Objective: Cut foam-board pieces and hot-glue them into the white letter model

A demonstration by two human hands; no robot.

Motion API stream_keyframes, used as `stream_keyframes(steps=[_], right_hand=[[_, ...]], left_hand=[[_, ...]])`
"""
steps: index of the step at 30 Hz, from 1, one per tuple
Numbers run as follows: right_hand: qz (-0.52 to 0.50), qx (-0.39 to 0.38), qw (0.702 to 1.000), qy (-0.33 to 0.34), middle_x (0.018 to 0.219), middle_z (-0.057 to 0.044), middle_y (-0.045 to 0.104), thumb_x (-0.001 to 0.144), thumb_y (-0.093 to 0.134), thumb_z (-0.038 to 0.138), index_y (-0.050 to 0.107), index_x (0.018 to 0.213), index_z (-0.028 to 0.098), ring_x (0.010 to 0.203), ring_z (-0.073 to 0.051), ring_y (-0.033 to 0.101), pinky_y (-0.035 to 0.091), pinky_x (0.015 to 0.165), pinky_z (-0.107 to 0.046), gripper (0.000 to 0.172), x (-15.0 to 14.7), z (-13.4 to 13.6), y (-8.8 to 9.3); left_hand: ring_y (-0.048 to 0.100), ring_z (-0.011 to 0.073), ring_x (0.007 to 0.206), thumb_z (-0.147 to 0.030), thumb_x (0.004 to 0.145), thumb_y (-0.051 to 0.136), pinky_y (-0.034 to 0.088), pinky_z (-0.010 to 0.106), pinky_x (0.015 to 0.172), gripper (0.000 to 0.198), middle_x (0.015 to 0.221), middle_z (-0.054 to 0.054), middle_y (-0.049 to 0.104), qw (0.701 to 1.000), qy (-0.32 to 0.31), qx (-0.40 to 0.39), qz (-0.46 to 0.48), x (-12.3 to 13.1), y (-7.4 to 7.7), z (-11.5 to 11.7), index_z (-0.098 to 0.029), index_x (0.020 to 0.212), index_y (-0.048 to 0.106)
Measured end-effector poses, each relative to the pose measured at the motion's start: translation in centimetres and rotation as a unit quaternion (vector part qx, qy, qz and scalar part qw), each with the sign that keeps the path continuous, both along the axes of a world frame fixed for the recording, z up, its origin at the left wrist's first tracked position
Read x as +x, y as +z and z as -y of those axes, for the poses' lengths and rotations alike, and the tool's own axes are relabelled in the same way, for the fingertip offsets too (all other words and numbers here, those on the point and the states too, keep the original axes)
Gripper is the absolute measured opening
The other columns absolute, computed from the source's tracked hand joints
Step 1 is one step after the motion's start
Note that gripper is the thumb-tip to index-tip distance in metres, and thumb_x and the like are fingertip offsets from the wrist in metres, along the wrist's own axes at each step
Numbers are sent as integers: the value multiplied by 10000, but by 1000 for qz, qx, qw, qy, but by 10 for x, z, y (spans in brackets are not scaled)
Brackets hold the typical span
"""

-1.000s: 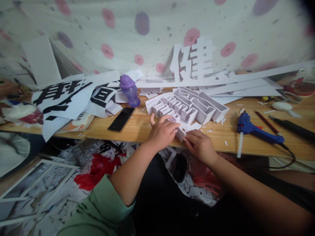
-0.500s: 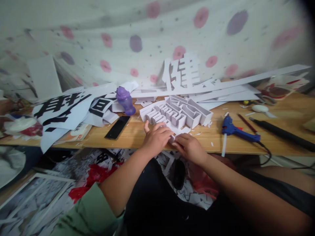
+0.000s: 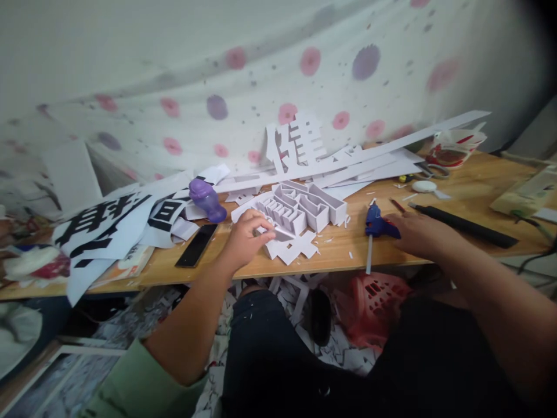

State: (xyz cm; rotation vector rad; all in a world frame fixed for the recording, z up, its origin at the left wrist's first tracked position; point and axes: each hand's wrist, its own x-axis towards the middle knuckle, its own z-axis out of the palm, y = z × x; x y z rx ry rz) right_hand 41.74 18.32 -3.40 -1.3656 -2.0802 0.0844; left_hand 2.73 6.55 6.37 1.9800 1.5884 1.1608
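Observation:
On the wooden table stands a white three-dimensional letter point(image 3: 317, 219) made of thin upright walls on a flat base. My left hand point(image 3: 249, 237) is at its near left side, thumb and fingers closed around the end of a thin white strip point(image 3: 284, 233) along the letter's edge. The exact grip is partly hidden by the fingers. To the right, my right hand point(image 3: 420, 233) has its fingers around the handle of a blue glue gun point(image 3: 378, 223), which lies on the table with a white glue stick under its nose.
A purple bottle point(image 3: 206, 200) and a black phone point(image 3: 196, 245) are left of the letter. Printed paper sheets point(image 3: 108, 223) lie farther left. A black rod-shaped tool point(image 3: 470, 226), a white oval object point(image 3: 424, 186) and scissors point(image 3: 435, 170) are at right. A cut-out character point(image 3: 296, 145) leans behind.
My right hand has left the near edge of the letter and moved right onto the glue gun. My left hand stays by the letter. The whole view has shifted and tilted.

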Motion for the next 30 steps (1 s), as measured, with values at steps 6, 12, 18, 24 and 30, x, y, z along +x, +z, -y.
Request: stream_keyframes(steps=[6,12,18,24,30], right_hand=[[53,-123,990,-39,636,5,551,838,633,336,624,778,131,507,-79,474,385,520,-230,214,-11,0,4],[-66,-126,990,-19,900,-79,663,707,702,403,626,1075,192,687,-207,606,429,597,-298,431,-11,45,47],[-450,-289,826,177,745,-21,610,722,708,488,640,980,216,651,-162,575,453,576,-243,382,-37,108,53],[-443,-389,752,295,608,-12,565,758,675,480,658,850,166,514,-114,514,402,488,-206,328,-54,127,54],[-381,-436,745,333,558,2,527,718,699,496,604,745,142,491,-93,479,377,448,-173,368,-58,130,64]], left_hand=[[417,83,584,-315,710,647,367,224,592,219,628,-49,434,931,74,-45,354,42,-20,29,-176,666,483],[453,61,600,-315,721,673,367,199,582,252,675,-41,459,858,49,-99,502,77,-36,53,-167,782,479],[475,70,617,-310,752,697,370,189,578,209,689,-8,544,859,-18,-128,496,86,-36,58,-144,831,599],[493,76,611,-298,771,701,370,189,594,174,659,-6,582,899,-63,-149,408,72,-37,59,-138,816,649],[516,87,607,-348,778,690,363,196,580,209,653,-1,611,930,-111,-185,298,55,-36,60,-143,796,651]])
